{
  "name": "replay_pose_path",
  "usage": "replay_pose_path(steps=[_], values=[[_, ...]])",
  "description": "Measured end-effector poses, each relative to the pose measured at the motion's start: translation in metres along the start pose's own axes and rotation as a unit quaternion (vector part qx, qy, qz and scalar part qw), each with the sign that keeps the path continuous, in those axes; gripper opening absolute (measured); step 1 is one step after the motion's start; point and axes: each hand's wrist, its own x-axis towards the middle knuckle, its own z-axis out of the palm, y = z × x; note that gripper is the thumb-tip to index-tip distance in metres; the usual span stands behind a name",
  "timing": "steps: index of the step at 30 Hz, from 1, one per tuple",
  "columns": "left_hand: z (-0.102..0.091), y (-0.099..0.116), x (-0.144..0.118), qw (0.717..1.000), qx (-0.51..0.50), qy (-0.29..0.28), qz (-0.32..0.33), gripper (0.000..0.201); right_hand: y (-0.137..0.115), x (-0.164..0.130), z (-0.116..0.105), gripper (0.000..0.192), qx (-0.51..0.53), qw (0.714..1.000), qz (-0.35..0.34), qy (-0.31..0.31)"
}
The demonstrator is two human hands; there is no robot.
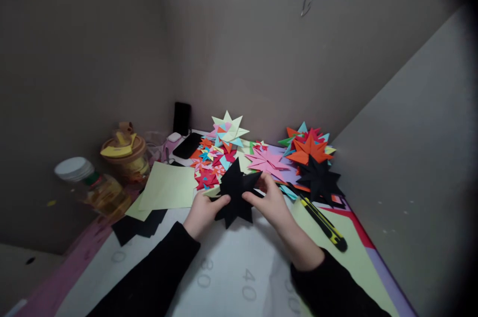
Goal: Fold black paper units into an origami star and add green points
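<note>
Both hands are holding a black paper star (235, 192) just above the counter (231, 262): the left hand (203, 212) is pinching its lower left points, the right hand (271, 202) is gripping its right side. The step in hand appears to be shaping or assembling the star (fold detail is unreadable, black on black). A yellow-and-black utility knife (324, 222) is lying near the right wrist. Finished coloured stars (229, 130) are crowding the far corner, partly overlapping.

Both arms are covered in long black sleeves of a soft, matte fabric, plain and without markings. The cuffs end at the wrists, leaving the bare left hand (203, 212) and bare right hand (274, 205) uncovered, with no rings, watch or gloves visible.
</note>
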Motion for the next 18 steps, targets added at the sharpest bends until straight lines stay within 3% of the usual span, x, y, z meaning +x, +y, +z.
replay_pose_path(steps=[5,10,18], values=[[-0.002,0.000,0.000,0.996,0.082,-0.013,0.021,0.014,0.004,-0.003,0.016,0.035,0.053,0.997,0.020,0.045],[-0.002,-0.001,0.001,0.994,0.102,-0.020,-0.018,0.010,0.004,-0.005,0.020,0.029,0.101,0.994,0.025,-0.025],[-0.002,-0.004,0.004,0.997,0.049,-0.039,-0.055,0.019,0.025,0.000,0.018,0.025,0.128,0.989,0.063,-0.039]])
